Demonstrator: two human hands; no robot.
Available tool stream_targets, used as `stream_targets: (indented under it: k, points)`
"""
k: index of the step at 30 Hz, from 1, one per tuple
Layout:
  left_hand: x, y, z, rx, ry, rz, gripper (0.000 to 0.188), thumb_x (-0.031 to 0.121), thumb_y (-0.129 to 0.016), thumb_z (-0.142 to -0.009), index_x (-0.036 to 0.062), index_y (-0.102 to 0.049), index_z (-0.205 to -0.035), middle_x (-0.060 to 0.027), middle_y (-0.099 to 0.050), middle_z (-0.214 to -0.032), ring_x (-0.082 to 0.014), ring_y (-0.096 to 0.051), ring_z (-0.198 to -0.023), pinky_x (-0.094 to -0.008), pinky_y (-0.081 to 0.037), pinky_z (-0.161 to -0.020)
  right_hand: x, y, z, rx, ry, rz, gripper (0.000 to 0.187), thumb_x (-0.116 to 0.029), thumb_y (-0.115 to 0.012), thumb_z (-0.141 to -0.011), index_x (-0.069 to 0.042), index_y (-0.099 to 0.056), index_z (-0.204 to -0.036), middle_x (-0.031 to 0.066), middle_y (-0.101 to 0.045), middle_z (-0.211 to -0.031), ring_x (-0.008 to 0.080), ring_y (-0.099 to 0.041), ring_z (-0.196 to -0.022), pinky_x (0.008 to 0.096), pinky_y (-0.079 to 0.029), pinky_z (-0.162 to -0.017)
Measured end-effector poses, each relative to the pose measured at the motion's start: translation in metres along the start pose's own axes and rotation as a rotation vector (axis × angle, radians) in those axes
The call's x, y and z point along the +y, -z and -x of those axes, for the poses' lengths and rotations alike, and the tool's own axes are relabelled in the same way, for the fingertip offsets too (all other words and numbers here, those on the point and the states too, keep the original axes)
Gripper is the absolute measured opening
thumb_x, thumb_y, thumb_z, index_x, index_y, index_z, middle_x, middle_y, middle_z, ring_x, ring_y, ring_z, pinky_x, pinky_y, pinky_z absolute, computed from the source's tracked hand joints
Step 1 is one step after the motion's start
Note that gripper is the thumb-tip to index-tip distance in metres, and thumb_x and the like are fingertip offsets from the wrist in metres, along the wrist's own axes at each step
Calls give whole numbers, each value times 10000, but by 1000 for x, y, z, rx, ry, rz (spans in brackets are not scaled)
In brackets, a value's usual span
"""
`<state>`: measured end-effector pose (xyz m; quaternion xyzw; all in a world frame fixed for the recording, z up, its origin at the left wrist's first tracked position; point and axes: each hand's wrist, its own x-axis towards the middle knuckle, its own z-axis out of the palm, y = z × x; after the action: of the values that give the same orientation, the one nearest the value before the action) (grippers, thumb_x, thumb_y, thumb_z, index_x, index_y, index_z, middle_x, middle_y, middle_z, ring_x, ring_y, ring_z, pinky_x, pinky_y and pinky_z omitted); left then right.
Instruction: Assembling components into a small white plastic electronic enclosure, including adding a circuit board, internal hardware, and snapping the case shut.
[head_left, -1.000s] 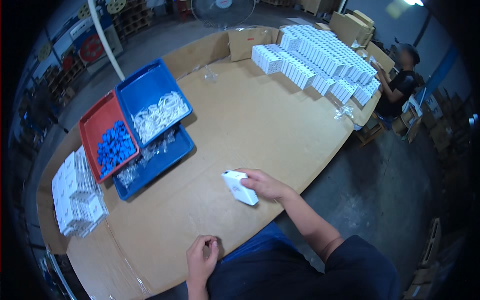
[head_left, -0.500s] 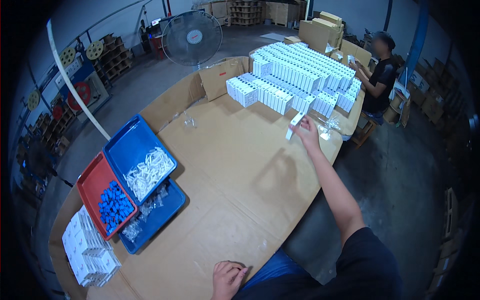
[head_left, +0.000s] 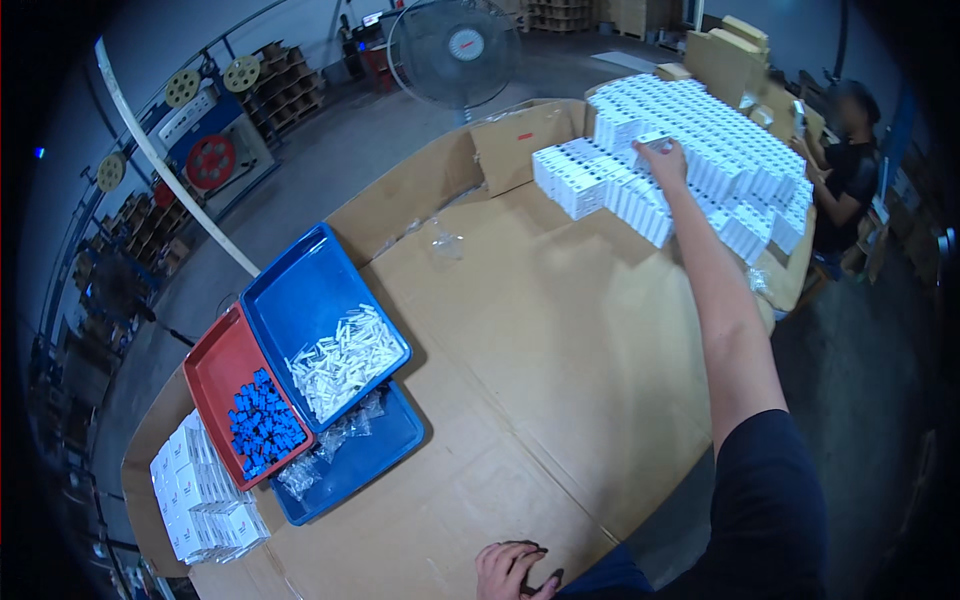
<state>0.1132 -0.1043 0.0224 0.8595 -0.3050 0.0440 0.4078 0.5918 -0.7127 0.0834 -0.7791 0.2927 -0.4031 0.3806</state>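
Observation:
My right hand reaches to the far right and pinches a slim white box over the top of the stacked boxes. I cannot tell whether that box touches the boxes under it. Around it stands a large block of similar white boxes, packed in rows on the cardboard-covered table. My left hand lies low by the near table edge, fingers loosely curled, with nothing visible in it.
At the left, a blue tray holds white tubular pieces, and a red tray holds blue pieces. A lower blue tray holds clear plastic bags. White flat packs are stacked left. A fan and a co-worker are beyond.
My right hand has carried the slim white box from in front of the block up over its top. The view has shifted, and my left hand stays loosely curled near the table edge.

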Motion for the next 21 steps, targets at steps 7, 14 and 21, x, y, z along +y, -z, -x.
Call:
stream_targets:
  k: [7,14,21]
  points:
    - [-8,4,-7,-71,45,42,493,302,-814,-765,65,-658,-1168,-131,-650,-1180,-351,-613,-1112,-504,-453,-977,19,-53,-47,71,115,165,1179,-637,-901,-658,133,-483,-1447,282,-650,-1306,369,-643,-1221,406,-499,-1046]
    - [-20,2,-2,-103,75,38,546,363,-802,-753,78,-650,-1193,-127,-636,-1201,-350,-605,-1136,-511,-441,-995,21,-79,-47,92,81,263,1045,-594,-893,-713,66,-507,-1425,240,-659,-1328,347,-656,-1208,431,-511,-1041]
    - [-18,1,-3,-97,80,8,518,347,-798,-779,79,-649,-1197,-135,-623,-1210,-347,-590,-1160,-507,-434,-1005,22,-79,-32,-30,168,370,583,-320,-786,-829,-40,-657,-1324,238,-705,-1267,382,-657,-1227,431,-497,-1070]
